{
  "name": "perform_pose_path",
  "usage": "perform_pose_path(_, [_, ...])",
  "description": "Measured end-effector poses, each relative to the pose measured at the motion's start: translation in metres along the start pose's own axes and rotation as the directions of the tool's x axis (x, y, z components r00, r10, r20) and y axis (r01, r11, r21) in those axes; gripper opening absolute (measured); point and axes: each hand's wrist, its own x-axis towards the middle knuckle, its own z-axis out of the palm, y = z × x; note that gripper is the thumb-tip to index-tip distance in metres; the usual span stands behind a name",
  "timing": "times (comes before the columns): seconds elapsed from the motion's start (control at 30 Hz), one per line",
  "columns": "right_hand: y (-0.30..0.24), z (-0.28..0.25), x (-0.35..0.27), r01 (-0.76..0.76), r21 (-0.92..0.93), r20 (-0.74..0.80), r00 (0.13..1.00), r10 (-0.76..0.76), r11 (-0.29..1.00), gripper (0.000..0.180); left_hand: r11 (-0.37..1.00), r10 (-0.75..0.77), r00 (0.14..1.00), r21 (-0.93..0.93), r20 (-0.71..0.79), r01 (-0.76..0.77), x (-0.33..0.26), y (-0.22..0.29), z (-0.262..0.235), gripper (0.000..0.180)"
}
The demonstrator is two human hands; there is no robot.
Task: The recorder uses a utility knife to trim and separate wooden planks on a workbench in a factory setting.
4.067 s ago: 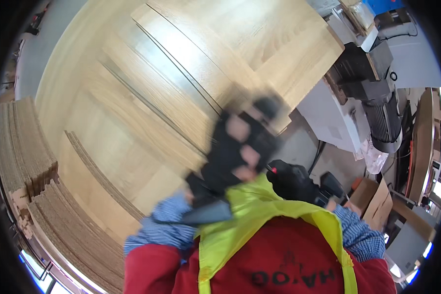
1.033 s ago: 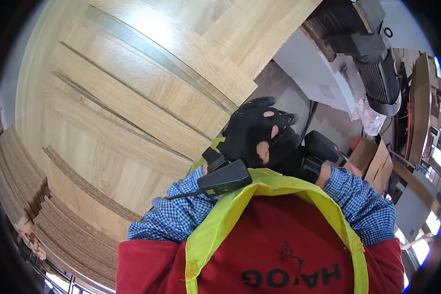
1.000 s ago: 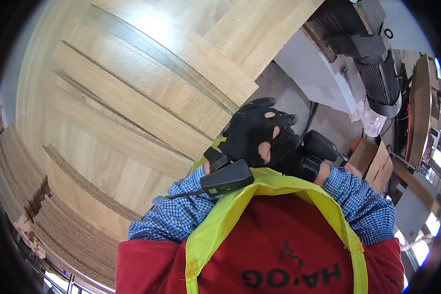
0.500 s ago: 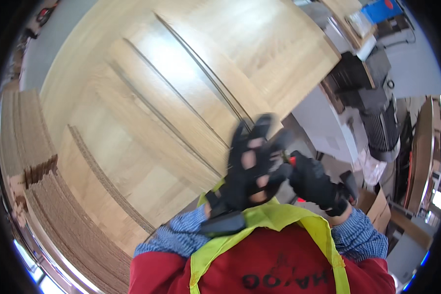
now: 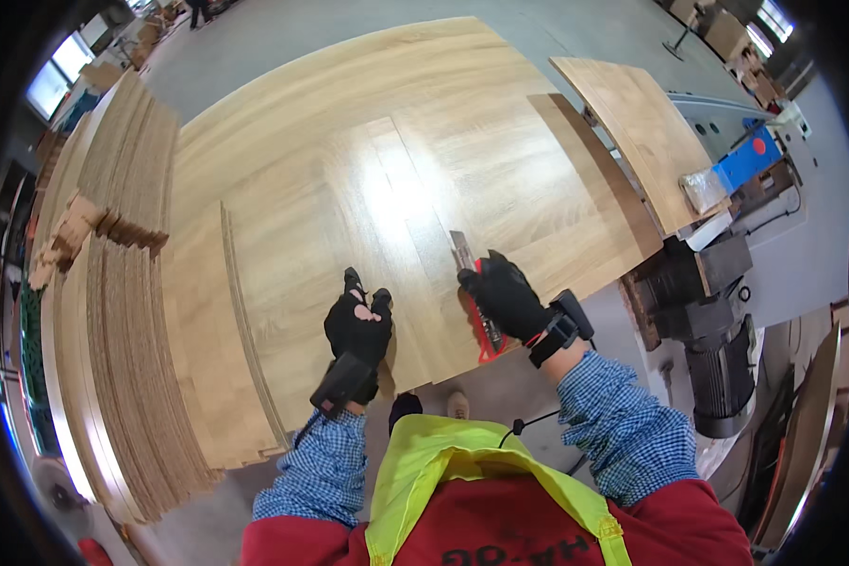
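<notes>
My right hand [image 5: 506,294], in a black glove, is closed around a red and grey tool with a flat metal blade [image 5: 460,250] over the wooden boards. Its exact kind I cannot make out; its red and grey end [image 5: 490,338] points toward me. My left hand [image 5: 358,321], in a black glove with bare skin showing, is over the boards to the left. Its forefinger and thumb are stretched out and apart, with nothing seen between them. Beneath both hands lie pale wood-grain boards [image 5: 292,189]; a thin seam runs between the narrow ones in the middle.
Stacked boards [image 5: 123,377] rise along the left, with another stack [image 5: 132,160] behind. A separate wooden panel [image 5: 632,132] stands at the far right, near a clear plastic bag [image 5: 703,191] and a blue object [image 5: 748,162]. A dark motor [image 5: 720,377] is at the right edge.
My hands were close together near my chest; now they are apart and lower over the boards. The view has shifted, and the dark gaps between boards no longer show as clearly.
</notes>
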Motion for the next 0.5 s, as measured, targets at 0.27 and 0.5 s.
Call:
perform_pose_path(0.27, [-0.045, -0.001, -0.130, -0.230, 0.014, 0.072, 0.971, 0.229, 0.973, 0.037, 0.963, 0.033, 0.999, -0.265, -0.031, -0.040, -0.129, -0.026, -0.035, 0.060])
perform_pose_path(0.5, [0.009, 0.001, -0.143, -0.541, 0.396, 0.476, 0.812, 0.338, 0.742, 0.028, 0.184, -0.325, 0.862, -0.868, 0.389, 0.461, -0.180, -0.042, -0.047, 0.033])
